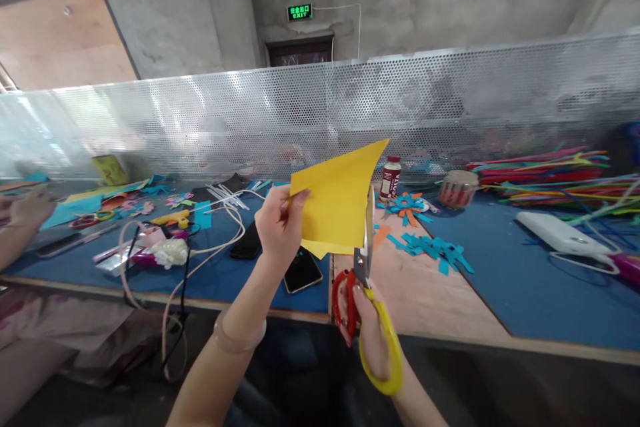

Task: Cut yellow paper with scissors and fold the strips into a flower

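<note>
A yellow sheet of paper [335,203] is pinched at its left edge by my left hand [280,220], raised above the table. Another yellow layer peeks out beneath its lower edge. My right hand [370,327] grips a pair of scissors [364,263] with one red and one yellow handle loop. The blades point upward and lie along the paper's right edge, with part of the sheet between or against them. Below the paper, a dark phone [303,272] rests on the table. Cut blue paper strips [440,250] lie to the right of the scissors.
A dark red bottle [391,178], an orange-and-blue paper flower [406,205] and a clear jar [457,189] stand behind. Colourful pipe cleaners [545,177] and a white power strip [560,233] lie right. Cables and a yellow glue gun [173,218] are left. Another person's hand [33,208] is far left.
</note>
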Tool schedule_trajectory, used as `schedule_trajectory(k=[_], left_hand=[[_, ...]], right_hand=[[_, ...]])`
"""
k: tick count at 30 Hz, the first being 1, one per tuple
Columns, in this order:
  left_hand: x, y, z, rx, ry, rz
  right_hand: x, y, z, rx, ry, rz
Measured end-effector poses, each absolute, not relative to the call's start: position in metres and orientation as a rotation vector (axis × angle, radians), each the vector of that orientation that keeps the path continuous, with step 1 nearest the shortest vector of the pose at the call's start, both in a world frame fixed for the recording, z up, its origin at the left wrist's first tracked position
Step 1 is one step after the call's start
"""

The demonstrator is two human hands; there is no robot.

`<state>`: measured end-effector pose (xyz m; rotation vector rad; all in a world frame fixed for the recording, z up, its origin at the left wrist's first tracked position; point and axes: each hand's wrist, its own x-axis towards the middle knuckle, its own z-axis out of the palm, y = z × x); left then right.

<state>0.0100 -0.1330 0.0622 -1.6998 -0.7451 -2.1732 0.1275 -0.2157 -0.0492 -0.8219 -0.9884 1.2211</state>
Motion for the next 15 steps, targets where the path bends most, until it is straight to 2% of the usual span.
schedule_trajectory(k=[15], left_hand=[[0.0125,-0.1252,0.0567,-1.834,-0.828,-2.258]], right_hand=[[0.1313,-0.2148,-0.0483,-0.85,-1.06,1.209]])
